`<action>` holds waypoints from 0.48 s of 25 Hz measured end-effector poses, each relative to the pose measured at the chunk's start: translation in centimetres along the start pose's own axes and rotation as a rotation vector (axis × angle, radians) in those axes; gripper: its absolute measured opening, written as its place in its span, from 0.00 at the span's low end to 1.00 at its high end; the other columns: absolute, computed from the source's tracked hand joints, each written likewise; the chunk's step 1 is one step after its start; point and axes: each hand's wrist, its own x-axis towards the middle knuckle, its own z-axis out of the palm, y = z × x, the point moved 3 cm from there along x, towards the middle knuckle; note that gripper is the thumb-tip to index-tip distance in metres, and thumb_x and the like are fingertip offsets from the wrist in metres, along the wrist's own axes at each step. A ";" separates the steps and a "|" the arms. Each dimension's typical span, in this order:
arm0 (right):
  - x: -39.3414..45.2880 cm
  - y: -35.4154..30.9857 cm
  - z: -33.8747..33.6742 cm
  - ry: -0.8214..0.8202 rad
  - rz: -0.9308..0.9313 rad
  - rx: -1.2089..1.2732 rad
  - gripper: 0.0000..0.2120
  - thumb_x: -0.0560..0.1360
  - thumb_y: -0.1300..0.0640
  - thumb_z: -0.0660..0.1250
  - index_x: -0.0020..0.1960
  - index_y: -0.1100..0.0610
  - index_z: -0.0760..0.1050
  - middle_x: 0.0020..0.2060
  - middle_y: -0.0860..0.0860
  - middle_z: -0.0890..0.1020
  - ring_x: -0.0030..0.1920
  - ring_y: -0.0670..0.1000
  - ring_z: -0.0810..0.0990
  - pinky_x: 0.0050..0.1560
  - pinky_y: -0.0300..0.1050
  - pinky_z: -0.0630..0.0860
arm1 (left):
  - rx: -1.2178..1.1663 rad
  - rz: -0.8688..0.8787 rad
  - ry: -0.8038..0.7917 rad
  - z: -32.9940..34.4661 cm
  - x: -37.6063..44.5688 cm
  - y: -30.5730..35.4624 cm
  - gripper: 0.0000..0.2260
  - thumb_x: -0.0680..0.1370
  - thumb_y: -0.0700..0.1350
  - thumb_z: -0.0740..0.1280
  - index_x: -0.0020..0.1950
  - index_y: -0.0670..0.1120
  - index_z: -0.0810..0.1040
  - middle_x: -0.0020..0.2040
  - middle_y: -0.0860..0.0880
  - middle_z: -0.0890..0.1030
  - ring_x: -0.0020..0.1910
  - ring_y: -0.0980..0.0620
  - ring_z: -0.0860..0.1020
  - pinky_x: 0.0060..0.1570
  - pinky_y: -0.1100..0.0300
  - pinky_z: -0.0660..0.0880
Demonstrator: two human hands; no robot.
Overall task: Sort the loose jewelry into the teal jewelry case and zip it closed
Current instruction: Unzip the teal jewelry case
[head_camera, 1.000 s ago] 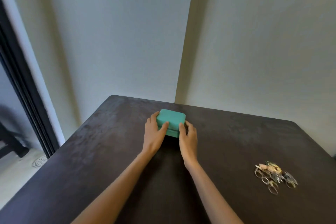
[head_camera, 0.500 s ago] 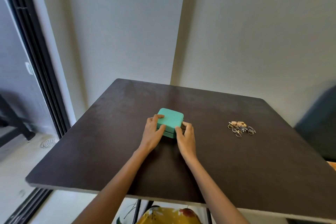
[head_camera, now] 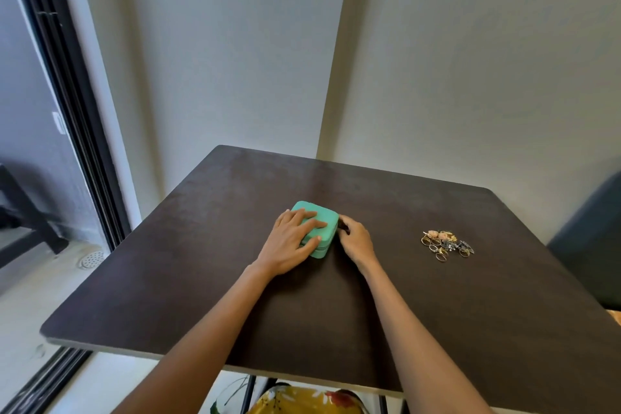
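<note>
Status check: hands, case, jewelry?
Left hand flat on the teal case lid. Right hand at its right side, apparently pinching something dark. Case closed. Jewelry pile loose on table, right of case, untouched.

The case (head_camera: 321, 223) looked matt and smooth, like soft faux leather. The table (head_camera: 437, 296) had a dark, mottled matt top. The jewelry (head_camera: 447, 244) glinted metallic.

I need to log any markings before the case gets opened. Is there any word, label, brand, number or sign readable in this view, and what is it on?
None can be read.
Teal jewelry case: plain lid, no lettering visible; the left hand covers part of it.
Loose jewelry: too small to show any marking.
Dark table: no text.
White piece on the door frame: too blurred to tell.
</note>
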 end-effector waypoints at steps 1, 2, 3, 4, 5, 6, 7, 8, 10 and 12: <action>0.1 0.2 -0.3 0.035 -0.001 0.057 0.16 0.77 0.63 0.61 0.61 0.53 0.78 0.55 0.50 0.83 0.55 0.49 0.79 0.56 0.44 0.75 | 0.006 0.017 0.002 0.1 0.0 -0.2 0.24 0.75 0.61 0.48 0.65 0.56 0.73 0.68 0.53 0.69 0.70 0.53 0.64 0.71 0.57 0.49; 0.1 0.4 -0.6 0.080 0.015 0.116 0.13 0.77 0.63 0.63 0.58 0.55 0.80 0.52 0.51 0.84 0.52 0.47 0.81 0.56 0.43 0.76 | 0.015 0.032 0.001 0.1 0.0 -0.3 0.24 0.76 0.61 0.49 0.66 0.56 0.72 0.68 0.53 0.69 0.70 0.53 0.64 0.71 0.58 0.50; 0.1 0.5 -0.8 0.124 0.030 0.169 0.11 0.76 0.63 0.65 0.55 0.57 0.82 0.50 0.51 0.85 0.49 0.46 0.82 0.54 0.42 0.77 | 0.024 0.035 0.000 0.0 0.0 -0.3 0.24 0.76 0.61 0.48 0.66 0.56 0.72 0.69 0.53 0.69 0.70 0.52 0.64 0.71 0.58 0.51; 0.0 0.5 -1.0 0.160 0.041 0.203 0.09 0.75 0.62 0.66 0.53 0.58 0.83 0.47 0.52 0.85 0.46 0.45 0.82 0.51 0.40 0.78 | 0.030 0.029 0.004 0.0 0.0 -0.3 0.25 0.76 0.62 0.48 0.67 0.56 0.72 0.69 0.52 0.70 0.69 0.52 0.64 0.71 0.57 0.52; -0.3 0.4 -1.0 0.182 0.055 0.221 0.07 0.75 0.61 0.68 0.50 0.58 0.83 0.45 0.51 0.85 0.43 0.44 0.82 0.47 0.38 0.78 | 0.038 0.014 0.016 0.0 0.0 -0.1 0.24 0.76 0.61 0.49 0.67 0.55 0.72 0.69 0.52 0.70 0.69 0.50 0.65 0.71 0.56 0.54; -0.7 0.2 -1.1 0.189 0.067 0.231 0.06 0.74 0.60 0.69 0.48 0.58 0.84 0.42 0.51 0.85 0.41 0.44 0.82 0.44 0.36 0.77 | 0.052 -0.012 0.035 0.0 0.0 0.2 0.23 0.77 0.61 0.51 0.67 0.55 0.72 0.68 0.51 0.70 0.68 0.49 0.66 0.70 0.55 0.55; -1.2 0.1 -1.0 0.186 0.083 0.237 0.06 0.73 0.59 0.69 0.46 0.57 0.84 0.40 0.50 0.85 0.40 0.44 0.82 0.42 0.36 0.77 | 0.072 -0.043 0.057 0.1 0.1 0.5 0.21 0.78 0.59 0.54 0.67 0.54 0.72 0.68 0.50 0.70 0.68 0.49 0.66 0.70 0.55 0.56; -1.7 0.1 -1.0 0.174 0.100 0.235 0.05 0.72 0.58 0.69 0.44 0.57 0.84 0.39 0.49 0.85 0.40 0.44 0.82 0.42 0.38 0.77 | 0.087 -0.081 0.078 0.3 0.3 0.9 0.19 0.79 0.58 0.57 0.67 0.53 0.72 0.68 0.50 0.71 0.67 0.49 0.67 0.70 0.55 0.56; -3.1 0.2 -1.1 0.144 0.119 0.234 0.05 0.72 0.57 0.69 0.42 0.56 0.83 0.36 0.48 0.85 0.39 0.44 0.82 0.40 0.38 0.76 | 0.033 -0.178 0.140 0.5 0.7 1.5 0.18 0.78 0.55 0.62 0.64 0.49 0.72 0.65 0.49 0.72 0.66 0.49 0.67 0.68 0.56 0.58; -4.4 0.1 -1.1 0.123 0.121 0.234 0.04 0.72 0.56 0.69 0.41 0.55 0.82 0.35 0.47 0.84 0.38 0.44 0.81 0.39 0.37 0.76 | -0.075 -0.252 0.196 0.6 1.0 2.0 0.15 0.76 0.53 0.66 0.58 0.46 0.71 0.62 0.48 0.75 0.64 0.49 0.68 0.66 0.57 0.59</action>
